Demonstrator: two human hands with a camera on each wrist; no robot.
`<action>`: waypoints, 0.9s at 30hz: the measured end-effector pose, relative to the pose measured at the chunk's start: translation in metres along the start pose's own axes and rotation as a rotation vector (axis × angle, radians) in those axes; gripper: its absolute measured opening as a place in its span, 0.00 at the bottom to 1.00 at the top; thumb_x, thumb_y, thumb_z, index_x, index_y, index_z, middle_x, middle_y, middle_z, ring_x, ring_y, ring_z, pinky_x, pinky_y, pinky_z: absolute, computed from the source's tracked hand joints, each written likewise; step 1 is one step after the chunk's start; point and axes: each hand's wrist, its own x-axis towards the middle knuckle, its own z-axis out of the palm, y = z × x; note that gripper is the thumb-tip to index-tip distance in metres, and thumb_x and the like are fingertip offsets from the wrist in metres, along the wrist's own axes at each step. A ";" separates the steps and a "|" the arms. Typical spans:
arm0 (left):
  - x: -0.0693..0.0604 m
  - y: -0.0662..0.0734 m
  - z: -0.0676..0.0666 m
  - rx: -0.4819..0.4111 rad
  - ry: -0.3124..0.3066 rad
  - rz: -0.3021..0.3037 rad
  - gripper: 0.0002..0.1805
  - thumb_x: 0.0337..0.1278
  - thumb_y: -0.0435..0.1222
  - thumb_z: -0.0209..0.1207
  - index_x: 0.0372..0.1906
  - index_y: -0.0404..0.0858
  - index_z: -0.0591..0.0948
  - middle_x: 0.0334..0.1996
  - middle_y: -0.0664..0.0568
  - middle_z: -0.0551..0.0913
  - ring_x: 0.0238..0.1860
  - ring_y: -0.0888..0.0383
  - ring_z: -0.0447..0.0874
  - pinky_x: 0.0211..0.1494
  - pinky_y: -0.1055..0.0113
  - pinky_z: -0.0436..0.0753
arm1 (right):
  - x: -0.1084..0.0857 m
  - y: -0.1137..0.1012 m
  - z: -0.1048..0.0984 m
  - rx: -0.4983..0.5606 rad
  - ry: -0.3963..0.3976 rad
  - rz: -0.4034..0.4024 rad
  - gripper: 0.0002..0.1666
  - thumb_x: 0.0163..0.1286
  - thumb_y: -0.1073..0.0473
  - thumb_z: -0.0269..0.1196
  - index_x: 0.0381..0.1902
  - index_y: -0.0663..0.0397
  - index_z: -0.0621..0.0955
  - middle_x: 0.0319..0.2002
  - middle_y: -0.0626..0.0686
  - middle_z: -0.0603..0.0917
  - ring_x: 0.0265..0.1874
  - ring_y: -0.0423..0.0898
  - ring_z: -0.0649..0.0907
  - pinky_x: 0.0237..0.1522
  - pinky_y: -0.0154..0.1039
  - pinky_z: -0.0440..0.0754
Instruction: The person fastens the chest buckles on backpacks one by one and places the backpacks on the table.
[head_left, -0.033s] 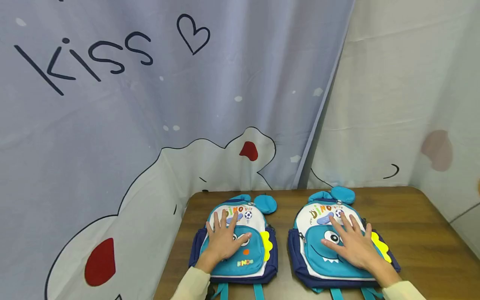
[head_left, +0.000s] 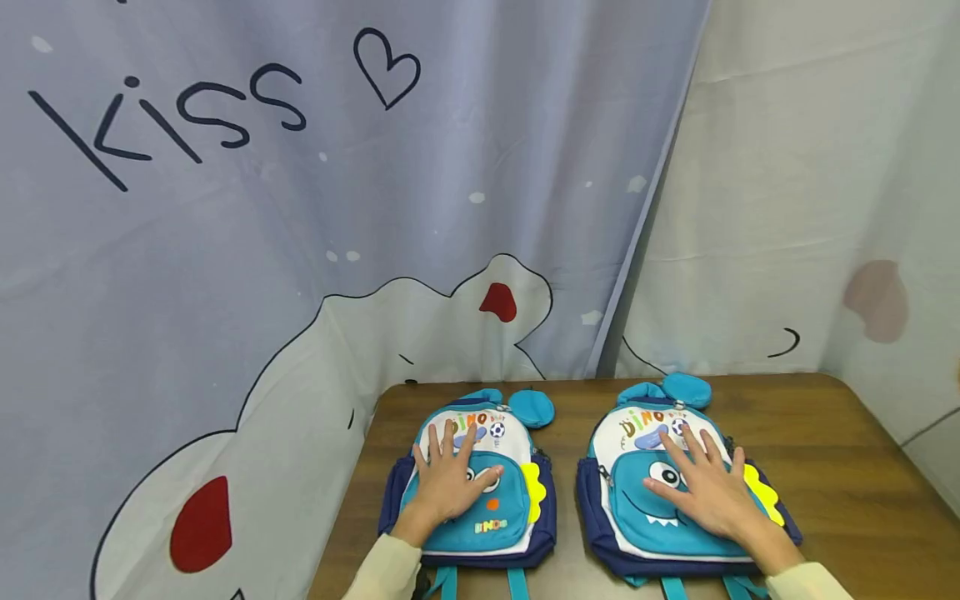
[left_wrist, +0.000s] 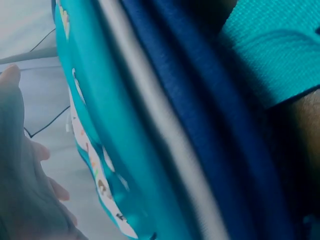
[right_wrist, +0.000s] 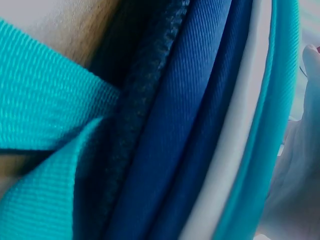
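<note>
The left hand (head_left: pixel 447 486) is spread over one blue backpack (head_left: pixel 501 511), the right hand (head_left: pixel 711 493) over a second backpack (head_left: pixel 643 507); both have fingers straight and grasp nothing. The bags lie side by side, slightly apart, on the wooden desk (head_left: pixel 855 450), carrying straps (head_left: pixel 518 582) toward the person. Whether the palms touch is hard to tell from the blurry wrist views.

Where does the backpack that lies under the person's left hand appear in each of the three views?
Head: the left backpack is at bottom centre, on the table.
Left wrist: it runs large and slanting, from upper left to lower right.
Right wrist: not visible; the right backpack fills the middle there.
Landmark shared by head and left wrist: the left hand, at the left edge in the latter.
</note>
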 end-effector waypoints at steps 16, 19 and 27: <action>0.011 0.007 -0.001 -0.003 -0.018 -0.009 0.54 0.63 0.74 0.53 0.86 0.51 0.57 0.85 0.34 0.48 0.84 0.26 0.38 0.77 0.21 0.40 | -0.006 0.008 -0.009 -0.021 0.046 -0.022 0.57 0.70 0.23 0.60 0.82 0.54 0.64 0.80 0.74 0.59 0.77 0.79 0.55 0.64 0.90 0.40; 0.013 0.013 -0.002 -0.010 -0.029 0.000 0.54 0.63 0.74 0.54 0.86 0.51 0.57 0.85 0.33 0.48 0.84 0.25 0.39 0.77 0.21 0.40 | -0.008 0.010 -0.009 -0.016 0.036 -0.013 0.57 0.70 0.23 0.60 0.82 0.55 0.64 0.80 0.75 0.58 0.77 0.80 0.55 0.63 0.90 0.40; 0.020 0.030 0.002 0.019 -0.051 0.041 0.55 0.62 0.77 0.49 0.87 0.53 0.55 0.86 0.37 0.47 0.84 0.26 0.39 0.78 0.22 0.42 | -0.014 0.018 -0.013 -0.037 0.038 0.009 0.58 0.70 0.22 0.59 0.82 0.54 0.65 0.79 0.74 0.59 0.76 0.79 0.56 0.64 0.90 0.41</action>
